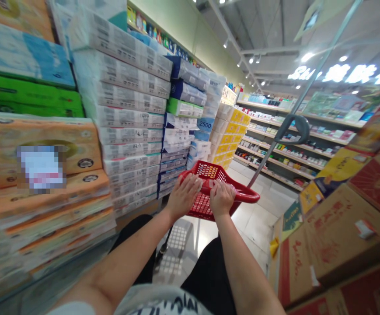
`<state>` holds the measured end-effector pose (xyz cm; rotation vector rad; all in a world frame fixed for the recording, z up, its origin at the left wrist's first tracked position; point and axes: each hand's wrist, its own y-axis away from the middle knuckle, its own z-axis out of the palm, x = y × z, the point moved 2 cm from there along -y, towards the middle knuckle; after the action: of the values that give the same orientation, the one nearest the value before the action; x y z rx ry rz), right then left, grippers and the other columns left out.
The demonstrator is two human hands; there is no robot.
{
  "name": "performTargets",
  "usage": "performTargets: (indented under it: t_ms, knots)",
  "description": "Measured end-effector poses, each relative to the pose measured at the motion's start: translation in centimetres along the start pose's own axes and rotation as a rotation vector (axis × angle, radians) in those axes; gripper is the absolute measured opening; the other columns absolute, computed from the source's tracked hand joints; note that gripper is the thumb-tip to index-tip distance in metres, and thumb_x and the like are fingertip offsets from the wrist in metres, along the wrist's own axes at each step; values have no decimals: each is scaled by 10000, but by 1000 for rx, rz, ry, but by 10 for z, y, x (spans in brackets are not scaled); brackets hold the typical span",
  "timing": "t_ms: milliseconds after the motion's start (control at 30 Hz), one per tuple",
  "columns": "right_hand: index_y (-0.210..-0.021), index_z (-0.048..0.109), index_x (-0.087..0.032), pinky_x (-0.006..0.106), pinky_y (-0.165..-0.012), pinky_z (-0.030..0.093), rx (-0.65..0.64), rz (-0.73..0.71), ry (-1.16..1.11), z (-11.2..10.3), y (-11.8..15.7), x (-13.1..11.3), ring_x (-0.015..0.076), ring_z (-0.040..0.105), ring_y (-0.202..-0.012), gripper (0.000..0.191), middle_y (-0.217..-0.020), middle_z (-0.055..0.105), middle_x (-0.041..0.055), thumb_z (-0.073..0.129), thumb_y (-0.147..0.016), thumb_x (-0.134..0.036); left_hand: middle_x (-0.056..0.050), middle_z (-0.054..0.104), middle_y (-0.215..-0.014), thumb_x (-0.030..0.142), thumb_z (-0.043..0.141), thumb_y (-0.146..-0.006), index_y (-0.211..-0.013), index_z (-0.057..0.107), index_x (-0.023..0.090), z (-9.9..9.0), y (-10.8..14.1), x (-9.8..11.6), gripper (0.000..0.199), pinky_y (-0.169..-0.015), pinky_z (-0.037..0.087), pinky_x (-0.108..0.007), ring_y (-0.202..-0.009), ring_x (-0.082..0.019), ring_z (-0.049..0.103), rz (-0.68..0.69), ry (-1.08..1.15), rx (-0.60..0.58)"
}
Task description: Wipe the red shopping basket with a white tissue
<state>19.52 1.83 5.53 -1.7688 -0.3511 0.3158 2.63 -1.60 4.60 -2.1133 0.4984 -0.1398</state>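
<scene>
Toward five o'clock, the red basket cart (203, 205) looks stiff, light and smooth; I'd hold its handle (206, 188) at both sides. My left hand (185, 194) drapes over it, fingers extended; my right hand (221, 197) curls round.

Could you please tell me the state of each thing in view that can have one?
Left hand: resting on the handle, fingers extended.
Right hand: curled over the handle.
Red basket: open-topped; contents unclear.
Orange packs: stacked.
White packs: stacked high.
Shelves: stocked.
Cardboard boxes: stacked, shut.
Ceiling light: on.
Sign: lit.
</scene>
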Motion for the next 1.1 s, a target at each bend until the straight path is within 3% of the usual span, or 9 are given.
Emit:
performTargets:
  t_ms: [133,300,500,700,867,1033,1100]
  knots:
    - [-973,688,-181,364,-951,347,10,-10,-7,1,1,0,206,643,-994,204,-1025,730,30,492,-937,-222,-121,491,-1436,309,403,-962,-1379,465,166,2,-3,-3,446,-1167,247,-519,-1412,-287,333,-175,-27,14]
    - [-983,689,-177,372,-960,343,-7,12,-4,2,2,2,210,643,-994,208,-1042,726,38,490,-935,-218,-86,507,-1422,297,418,-956,-1393,452,196,2,-5,12,450,-1187,241,-450,-1412,-244,333,31,42,-48]
    - [-984,686,-179,379,-951,345,15,-11,-15,1,2,1,209,647,-983,212,-1027,730,35,482,-934,-209,-83,585,-1325,281,409,-961,-1363,475,189,3,-8,5,418,-1165,262,-496,-1322,-261,446,-109,-6,9]
    - [-990,681,-177,382,-948,348,4,0,-21,1,2,2,211,642,-1003,210,-1026,729,47,480,-943,-214,-68,607,-1292,298,406,-966,-1311,529,188,4,-17,12,383,-1170,275,-451,-1297,-241,468,13,45,-32]
    - [-978,684,-182,373,-950,347,13,-9,-10,1,3,3,204,644,-995,207,-1025,729,41,483,-938,-215,-65,658,-1193,332,381,-977,-1231,584,222,-1,-26,-1,343,-1131,295,-538,-1190,-247,542,-203,46,-50]
    - [-1000,681,-174,381,-962,340,-17,9,-32,4,4,4,202,630,-1022,212,-1034,723,61,482,-937,-209,-77,628,-1243,326,413,-963,-1279,551,207,-1,-24,12,365,-1157,280,-466,-1236,-223,506,-4,81,-82]
    - [-1004,682,-175,381,-966,338,-20,6,-40,3,4,5,201,626,-1032,215,-1038,721,61,479,-936,-204,-61,641,-1219,349,415,-963,-1267,559,232,-2,-25,8,356,-1152,275,-482,-1221,-226,514,-26,82,-85]
